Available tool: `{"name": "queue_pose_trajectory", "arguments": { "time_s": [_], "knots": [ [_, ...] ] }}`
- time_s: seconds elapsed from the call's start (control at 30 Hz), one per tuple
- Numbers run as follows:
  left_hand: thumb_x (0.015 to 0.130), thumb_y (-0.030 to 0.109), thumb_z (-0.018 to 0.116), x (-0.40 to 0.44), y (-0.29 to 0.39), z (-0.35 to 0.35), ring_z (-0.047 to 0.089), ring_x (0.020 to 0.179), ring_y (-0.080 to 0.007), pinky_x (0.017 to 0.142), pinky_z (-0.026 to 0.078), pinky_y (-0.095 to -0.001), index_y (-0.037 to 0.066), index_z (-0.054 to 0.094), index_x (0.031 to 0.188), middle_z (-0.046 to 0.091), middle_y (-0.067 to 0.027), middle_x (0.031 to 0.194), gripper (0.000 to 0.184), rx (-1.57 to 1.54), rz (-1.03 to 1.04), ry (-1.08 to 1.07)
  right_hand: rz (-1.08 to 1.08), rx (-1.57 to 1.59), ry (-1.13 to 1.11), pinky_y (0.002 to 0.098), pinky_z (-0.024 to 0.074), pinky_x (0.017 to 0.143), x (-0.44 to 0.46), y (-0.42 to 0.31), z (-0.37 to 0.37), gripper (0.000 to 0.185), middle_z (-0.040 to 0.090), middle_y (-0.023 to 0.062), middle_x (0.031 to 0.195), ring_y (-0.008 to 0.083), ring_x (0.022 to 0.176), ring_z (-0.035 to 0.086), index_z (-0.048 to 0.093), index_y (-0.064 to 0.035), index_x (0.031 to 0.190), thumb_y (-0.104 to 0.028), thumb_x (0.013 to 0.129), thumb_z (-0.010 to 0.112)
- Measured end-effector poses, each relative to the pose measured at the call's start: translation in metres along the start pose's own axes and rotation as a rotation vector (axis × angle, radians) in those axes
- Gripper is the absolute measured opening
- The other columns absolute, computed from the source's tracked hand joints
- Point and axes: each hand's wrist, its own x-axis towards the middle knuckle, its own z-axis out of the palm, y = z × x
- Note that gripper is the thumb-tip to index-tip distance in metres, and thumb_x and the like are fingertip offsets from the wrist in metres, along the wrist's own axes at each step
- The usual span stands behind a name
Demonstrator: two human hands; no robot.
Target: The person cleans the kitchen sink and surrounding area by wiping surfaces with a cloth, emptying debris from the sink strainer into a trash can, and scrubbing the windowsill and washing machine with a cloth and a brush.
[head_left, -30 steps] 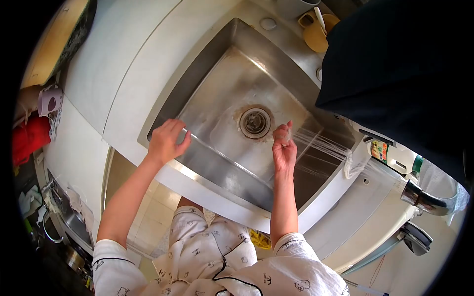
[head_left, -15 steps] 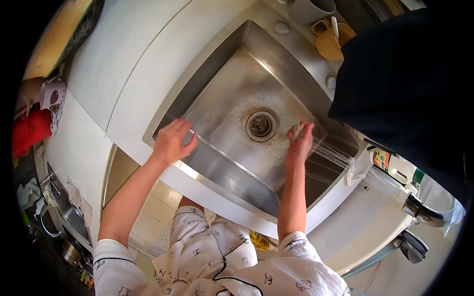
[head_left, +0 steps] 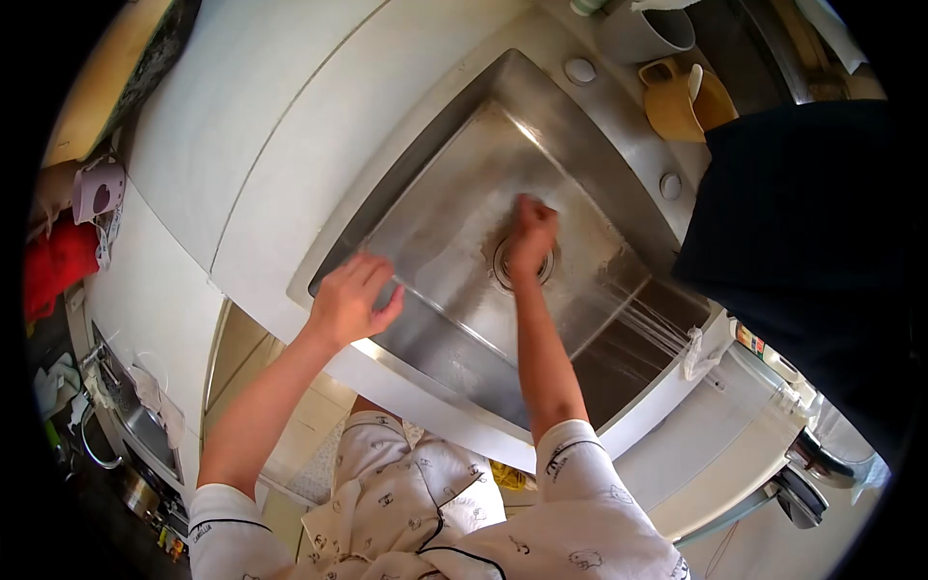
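A stainless steel sink [head_left: 445,188] lies in front of me, with a round drain [head_left: 503,271] in its floor. My right hand [head_left: 532,232] is over the drain, partly covering it; its fingers are curled and blurred, and what they may hold is hidden. My left hand [head_left: 355,300] hovers at the sink's near left edge, fingers apart and holding nothing. Thin streams of water [head_left: 650,324] spray from the right side of the sink, beside a whitish wrapped piece [head_left: 694,356] on the rim.
A yellow mug [head_left: 677,108] and a grey cup [head_left: 628,37] stand behind the sink. Dark cloth [head_left: 788,251] covers much of the right side. A chrome faucet part [head_left: 817,452] is at the lower right. A purple cup [head_left: 99,189] is at the far left.
My right hand has moved left and away from the water streams to the drain. My left hand has shifted slightly right. The view has shifted, showing more of the mug and grey cup.
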Motion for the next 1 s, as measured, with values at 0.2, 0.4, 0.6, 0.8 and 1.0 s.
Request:
{"name": "queue_pose_trajectory", "arguments": {
  "time_s": [0.2,0.4,0.6,0.8,1.0],
  "knots": [
    [0.067,0.014,0.067,-0.002,-0.001,-0.001,0.06,0.074,-0.0228,0.059,0.051,-0.0308,0.003,0.057,0.079,0.06,-0.0084,0.084,0.019,-0.007,0.022,0.002,-0.431,-0.469,-0.06,0.0404,0.0444,0.075,0.014,-0.027,-0.047,0.025,0.056,0.0151,0.092,0.0314,0.084,0.054,0.058,0.0011,0.1,0.001,0.075,0.056],
    [0.064,0.014,0.068,0.003,0.003,-0.006,0.061,0.075,-0.0255,0.062,0.052,-0.0319,0.001,0.059,0.08,0.061,-0.0107,0.082,0.022,-0.029,0.004,-0.024,0.035,-0.359,0.437,0.0359,0.046,0.081,0.047,-0.003,-0.011,0.031,0.057,0.0141,0.103,0.0285,0.091,0.057,0.056,-0.0001,0.105,-0.002,0.074,0.062],
    [0.063,0.014,0.069,-0.004,-0.001,-0.005,0.061,0.075,-0.0247,0.06,0.052,-0.0305,0.001,0.059,0.079,0.061,-0.0098,0.082,0.023,-0.025,-0.002,-0.031,-0.206,-0.116,0.093,0.0346,0.0449,0.074,0.084,-0.099,0.104,0.021,0.058,0.0129,0.092,0.0297,0.086,0.056,0.061,-0.0054,0.094,0.002,0.074,0.058],
    [0.067,0.015,0.065,0.002,0.0,-0.006,0.059,0.07,-0.0217,0.056,0.05,-0.0297,0.003,0.057,0.078,0.058,-0.008,0.078,0.018,-0.053,0.021,0.023,-0.268,0.08,-0.534,0.0324,0.0458,0.062,-0.009,-0.044,0.102,0.02,0.058,0.0094,0.082,0.0227,0.07,0.056,0.062,-0.0054,0.082,0.007,0.069,0.053],
    [0.065,0.011,0.066,-0.005,-0.002,-0.004,0.059,0.068,-0.0251,0.057,0.051,-0.0325,0.003,0.057,0.077,0.059,-0.0087,0.077,0.017,-0.092,-0.027,0.028,-0.718,-0.073,-0.877,0.0386,0.0453,0.072,-0.104,-0.079,0.073,0.022,0.059,0.009,0.087,0.0283,0.089,0.055,0.062,-0.0087,0.09,-0.003,0.07,0.054]
  ]
}}
